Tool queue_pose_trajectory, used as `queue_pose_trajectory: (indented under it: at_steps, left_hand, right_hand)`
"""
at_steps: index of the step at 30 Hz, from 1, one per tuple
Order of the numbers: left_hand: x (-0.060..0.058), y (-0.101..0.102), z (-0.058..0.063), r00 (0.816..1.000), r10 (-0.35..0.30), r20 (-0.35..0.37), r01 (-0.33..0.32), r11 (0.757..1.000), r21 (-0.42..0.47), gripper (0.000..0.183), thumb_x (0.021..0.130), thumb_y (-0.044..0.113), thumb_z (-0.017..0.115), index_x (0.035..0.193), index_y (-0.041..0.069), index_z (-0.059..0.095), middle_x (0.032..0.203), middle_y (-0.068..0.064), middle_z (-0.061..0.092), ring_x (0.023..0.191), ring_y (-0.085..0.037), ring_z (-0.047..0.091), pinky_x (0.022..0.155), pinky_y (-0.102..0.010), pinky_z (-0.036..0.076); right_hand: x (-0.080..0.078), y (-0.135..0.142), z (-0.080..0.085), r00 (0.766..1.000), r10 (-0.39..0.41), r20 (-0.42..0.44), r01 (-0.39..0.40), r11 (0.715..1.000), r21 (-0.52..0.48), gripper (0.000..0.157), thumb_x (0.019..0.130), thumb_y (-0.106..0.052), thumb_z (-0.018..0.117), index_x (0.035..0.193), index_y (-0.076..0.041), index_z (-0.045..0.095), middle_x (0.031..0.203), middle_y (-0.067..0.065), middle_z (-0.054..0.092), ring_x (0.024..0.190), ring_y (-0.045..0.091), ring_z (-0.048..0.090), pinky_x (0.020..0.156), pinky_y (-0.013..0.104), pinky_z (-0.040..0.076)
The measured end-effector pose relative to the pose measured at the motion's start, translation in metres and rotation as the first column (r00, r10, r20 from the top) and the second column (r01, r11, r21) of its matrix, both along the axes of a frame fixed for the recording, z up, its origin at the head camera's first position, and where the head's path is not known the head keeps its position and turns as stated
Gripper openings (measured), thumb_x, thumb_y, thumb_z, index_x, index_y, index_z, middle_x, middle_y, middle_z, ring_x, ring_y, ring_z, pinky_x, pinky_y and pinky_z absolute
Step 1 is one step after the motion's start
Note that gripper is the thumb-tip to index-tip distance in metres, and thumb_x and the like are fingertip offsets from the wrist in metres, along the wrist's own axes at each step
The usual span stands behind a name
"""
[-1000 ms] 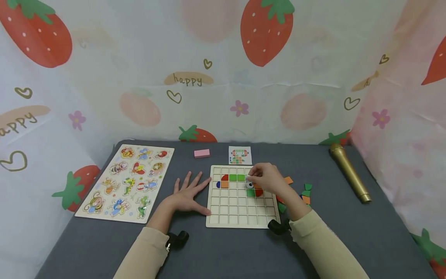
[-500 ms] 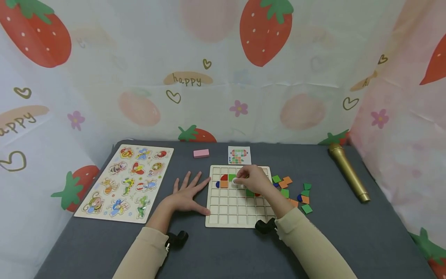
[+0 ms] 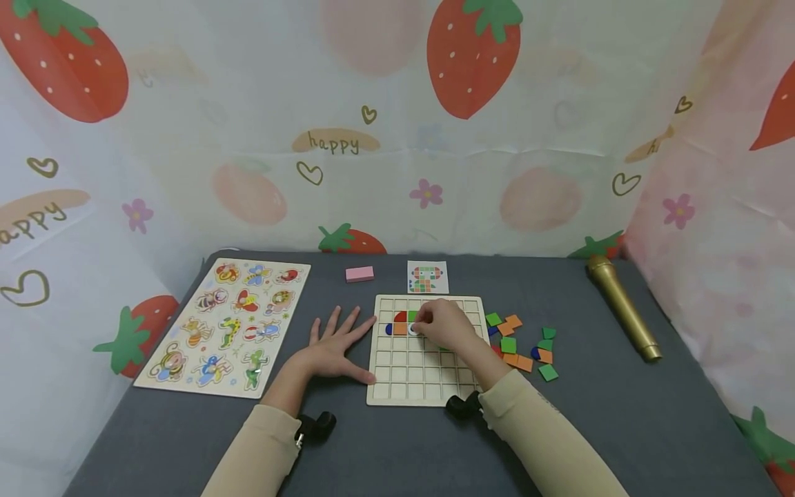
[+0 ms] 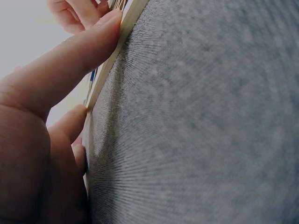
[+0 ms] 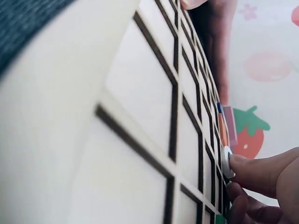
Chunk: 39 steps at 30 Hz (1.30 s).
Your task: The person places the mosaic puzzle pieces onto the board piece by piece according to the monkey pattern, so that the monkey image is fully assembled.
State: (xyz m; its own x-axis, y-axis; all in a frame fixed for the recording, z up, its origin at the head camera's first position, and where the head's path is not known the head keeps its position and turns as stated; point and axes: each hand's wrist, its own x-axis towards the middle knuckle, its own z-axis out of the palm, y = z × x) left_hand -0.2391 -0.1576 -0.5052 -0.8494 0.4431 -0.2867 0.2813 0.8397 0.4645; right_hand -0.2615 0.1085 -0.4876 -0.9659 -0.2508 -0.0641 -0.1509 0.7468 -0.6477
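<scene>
A pale wooden grid board (image 3: 397, 388) lies on the dark table. My left hand (image 3: 332, 352) has its fingers spread, and its thumb and a fingertip touch the board's left edge. My right hand (image 3: 448, 326) pinches a white round eye piece (image 3: 413, 330) between thumb and finger at the board, beside an orange square (image 3: 400, 329). In the right wrist view the eye piece (image 5: 227, 161) stands tilted at the grid. A red piece (image 3: 400, 316), a blue piece (image 3: 388, 329) and a green square (image 3: 413, 315) sit in nearby cells. My right hand hides other cells.
Several loose coloured pieces (image 3: 508, 344) lie right of the board. Behind it are a pattern card (image 3: 428, 290) and a pink block (image 3: 359, 274). An insect picture board (image 3: 239, 359) lies left; a gold cylinder (image 3: 624, 308) lies far right.
My right hand has moved left across the board with the white eye piece, then down to the grid. More loose pieces on the right are uncovered. My left hand stays put.
</scene>
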Motion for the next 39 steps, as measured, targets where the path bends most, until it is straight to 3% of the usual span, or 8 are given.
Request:
queue_pose_trajectory:
  at_steps: [11,18,31,39]
  left_hand:
    - [0.0,0.001,0.002,1.0,0.0,-0.004,0.0,1.0,-0.002,0.115,0.07,0.071,0.077,0.162,0.037,0.018,0.172,-0.003,-0.002,0.155,-0.038,-0.019,0.116,-0.069,-0.013]
    - [0.0,0.001,0.002,1.0,-0.003,0.0,0.003,1.0,0.008,0.115,0.07,0.071,0.078,0.162,0.037,0.018,0.172,-0.003,-0.002,0.154,-0.038,-0.02,0.116,-0.069,-0.014]
    - [0.001,0.0,0.003,1.0,0.001,-0.003,-0.001,1.0,0.022,0.115,0.07,0.07,0.079,0.162,0.036,0.019,0.172,-0.004,-0.001,0.154,-0.039,-0.019,0.116,-0.069,-0.013]
    - [0.001,0.0,0.002,1.0,-0.003,-0.003,0.003,1.0,0.021,0.115,0.07,0.07,0.079,0.162,0.036,0.019,0.172,-0.004,-0.001,0.154,-0.039,-0.019,0.116,-0.07,-0.013]
  right_hand:
    - [0.003,-0.002,0.003,1.0,-0.012,-0.023,0.014,0.998,0.059,0.009,0.091,-0.022,0.077,0.086,-0.016,0.073,0.08,-0.003,0.067,0.071,0.013,0.059,0.066,0.032,0.049]
    - [0.009,0.007,0.009,1.0,-0.015,-0.015,0.015,0.999,0.031,0.007,0.093,-0.022,0.075,0.092,-0.015,0.073,0.087,-0.003,0.068,0.077,0.014,0.061,0.072,0.035,0.052]
    - [0.03,0.064,0.026,0.998,-0.037,-0.057,0.037,0.999,-0.009,0.01,0.094,-0.019,0.073,0.099,-0.011,0.074,0.091,0.001,0.07,0.08,0.018,0.062,0.066,0.033,0.053]
    - [0.051,0.105,0.013,0.995,-0.082,-0.058,0.085,0.995,0.053,0.01,0.093,-0.015,0.073,0.101,-0.009,0.075,0.091,0.001,0.071,0.079,0.016,0.062,0.065,0.032,0.05]
